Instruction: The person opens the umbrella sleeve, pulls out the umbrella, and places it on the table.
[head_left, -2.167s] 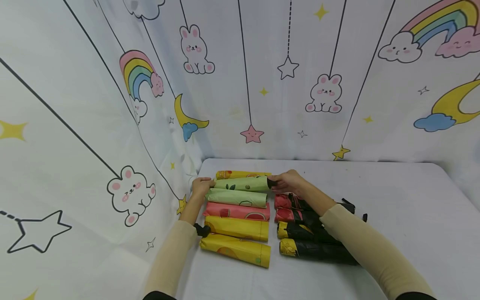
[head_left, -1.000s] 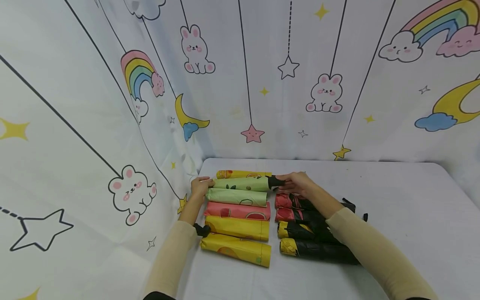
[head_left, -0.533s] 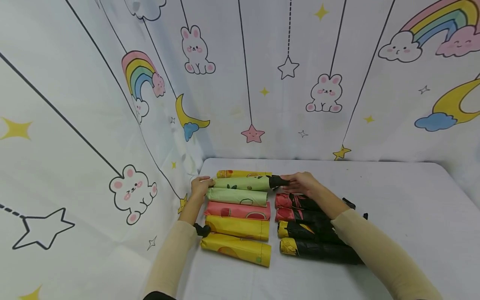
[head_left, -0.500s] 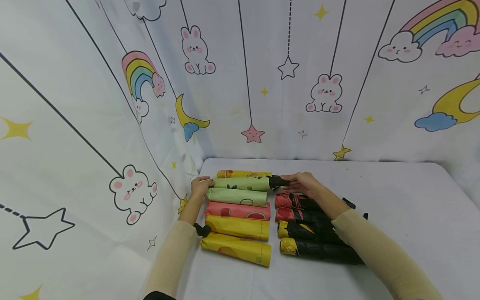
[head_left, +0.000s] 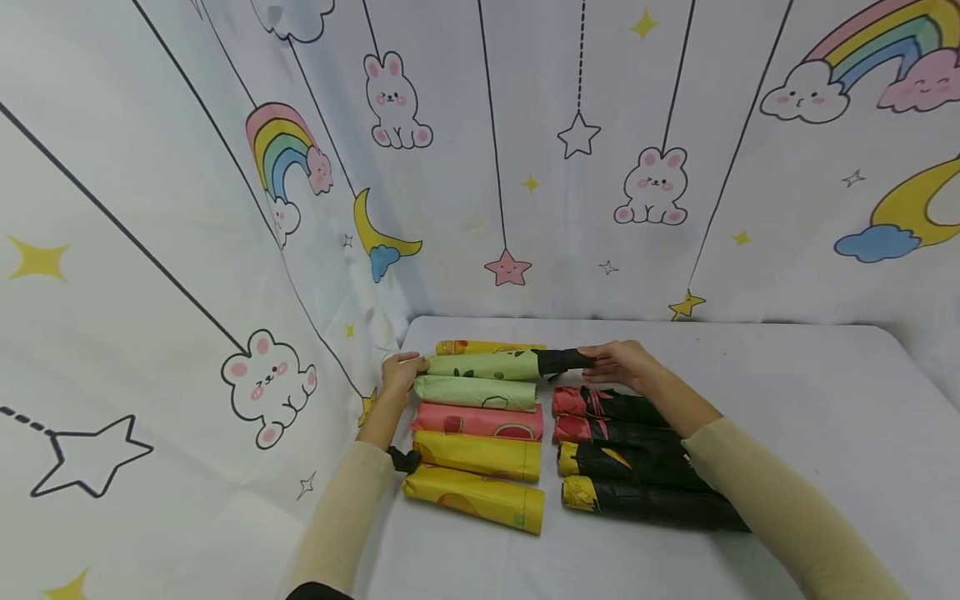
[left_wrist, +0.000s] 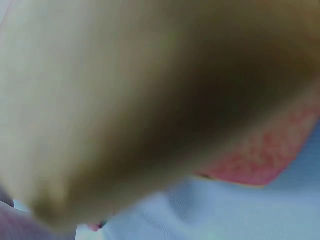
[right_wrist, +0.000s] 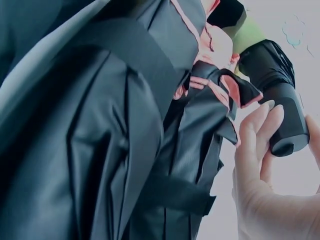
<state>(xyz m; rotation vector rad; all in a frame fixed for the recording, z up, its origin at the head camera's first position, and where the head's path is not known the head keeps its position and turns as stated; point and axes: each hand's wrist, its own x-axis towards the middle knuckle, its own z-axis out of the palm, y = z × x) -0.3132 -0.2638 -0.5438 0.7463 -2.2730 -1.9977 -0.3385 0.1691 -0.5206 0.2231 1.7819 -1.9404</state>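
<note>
At the back left of the table, my left hand point(head_left: 401, 375) grips the left end of a light green umbrella sleeve point(head_left: 483, 365) with small dark printed marks. A black folded umbrella point(head_left: 561, 360) sticks out of the sleeve's right end. My right hand point(head_left: 624, 365) holds its outer end. In the right wrist view, the fingers point(right_wrist: 270, 122) and thumb of that hand lie on either side of the umbrella's black handle point(right_wrist: 286, 117). The left wrist view is mostly filled by a blurred close shape, so the left fingers are hidden there.
Nearer me lie a pale green sleeve point(head_left: 476, 392), a red sleeve point(head_left: 477, 422) and two yellow sleeves point(head_left: 476, 455). Behind is another yellow sleeve point(head_left: 487, 346). Black folded umbrellas with red or yellow ends point(head_left: 645, 500) lie at right, partly under my right forearm. A printed curtain borders the table.
My right hand has moved to the right, drawing the black umbrella further out of the green sleeve. More of its black length shows now. My left hand stays at the sleeve's left end.
</note>
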